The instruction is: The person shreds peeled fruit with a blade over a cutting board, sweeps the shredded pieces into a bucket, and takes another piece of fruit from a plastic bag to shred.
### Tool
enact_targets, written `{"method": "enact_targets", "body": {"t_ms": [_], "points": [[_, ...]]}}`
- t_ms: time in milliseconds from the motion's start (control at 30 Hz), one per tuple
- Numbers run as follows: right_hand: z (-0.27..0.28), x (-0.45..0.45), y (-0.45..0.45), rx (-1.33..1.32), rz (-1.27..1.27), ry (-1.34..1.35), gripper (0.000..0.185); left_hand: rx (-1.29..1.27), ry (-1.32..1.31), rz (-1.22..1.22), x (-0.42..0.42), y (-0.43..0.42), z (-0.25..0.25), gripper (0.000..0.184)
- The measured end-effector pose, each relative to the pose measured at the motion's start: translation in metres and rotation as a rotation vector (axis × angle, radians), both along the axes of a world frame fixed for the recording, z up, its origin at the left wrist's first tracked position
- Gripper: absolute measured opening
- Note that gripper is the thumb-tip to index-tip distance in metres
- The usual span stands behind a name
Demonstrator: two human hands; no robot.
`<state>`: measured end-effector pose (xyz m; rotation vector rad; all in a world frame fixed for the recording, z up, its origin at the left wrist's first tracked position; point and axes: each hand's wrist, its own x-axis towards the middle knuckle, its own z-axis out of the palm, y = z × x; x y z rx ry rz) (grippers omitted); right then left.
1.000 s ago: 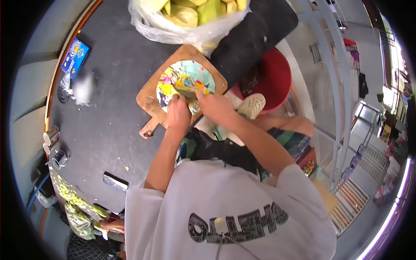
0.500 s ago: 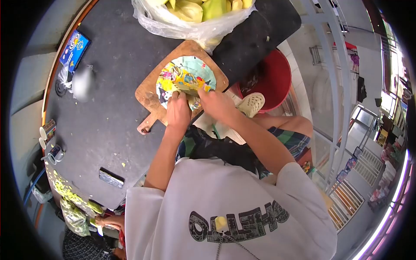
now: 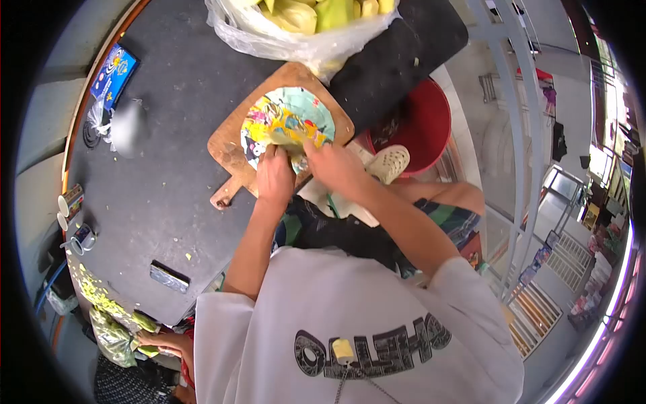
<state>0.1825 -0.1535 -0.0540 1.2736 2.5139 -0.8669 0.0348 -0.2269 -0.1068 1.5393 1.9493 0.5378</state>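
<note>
A round, brightly patterned cloth or mat (image 3: 309, 108) lies on a wooden cutting board (image 3: 229, 138). My left hand (image 3: 276, 174) is closed at its lower edge, and my right hand (image 3: 330, 161) is closed just to the right. Between the fingertips of both hands is a blurred, yellowish-green piece (image 3: 289, 139), too smeared to identify. Whether a tool is in either hand cannot be made out. Above the board, a clear plastic bag (image 3: 289, 50) holds several pale yellow-green peeled fruit pieces (image 3: 333, 15).
A red bucket (image 3: 431, 128) stands right of the board, near a cream clog (image 3: 390, 163). On the dark table (image 3: 155, 202) are a phone (image 3: 169, 276), cups (image 3: 70, 209), and a blue box (image 3: 114, 77). Another person's hand (image 3: 158, 339) is at lower left beside a bag of greens (image 3: 113, 337).
Both my hands stay closed over the mat with only small movements. The view has shifted slightly. At lower left, the other person's hand has moved up and left among the green pieces.
</note>
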Motion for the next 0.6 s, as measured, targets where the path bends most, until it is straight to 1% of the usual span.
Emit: {"method": "enact_targets", "body": {"t_ms": [33, 100, 133, 167, 233, 367, 433, 467, 600], "points": [[-0.004, 0.003, -0.010, -0.009, -0.008, -0.008, 0.022, -0.030, -0.002, -0.016, 0.001, -0.006, 0.003, 0.012], [-0.008, -0.001, 0.000, 0.001, 0.014, -0.030, 0.021, -0.042, 0.017, -0.014, -0.002, 0.006, -0.001, 0.011], [-0.003, 0.000, 0.000, 0.027, 0.021, 0.018, 0.021, 0.014, -0.012, 0.018, -0.001, 0.005, -0.004, 0.012], [0.005, 0.000, -0.008, 0.009, 0.012, 0.015, 0.021, -0.004, -0.015, 0.009, -0.001, -0.003, -0.003, 0.012], [0.014, -0.002, -0.001, -0.025, 0.021, -0.003, 0.021, 0.057, -0.003, -0.022, -0.002, 0.002, -0.005, 0.011], [-0.011, 0.001, 0.005, -0.035, -0.041, 0.008, 0.020, 0.017, 0.004, -0.001, -0.004, 0.011, -0.001, 0.009], [0.005, -0.002, -0.002, 0.021, 0.010, 0.051, 0.019, 0.011, -0.007, -0.005, -0.003, 0.003, -0.002, 0.009], [0.007, -0.001, -0.008, 0.007, 0.005, 0.045, 0.019, 0.014, 0.003, -0.017, -0.003, 0.000, -0.005, 0.008], [-0.002, -0.002, -0.003, -0.043, 0.005, 0.009, 0.020, 0.004, -0.012, -0.015, -0.002, -0.001, 0.003, 0.010]]}}
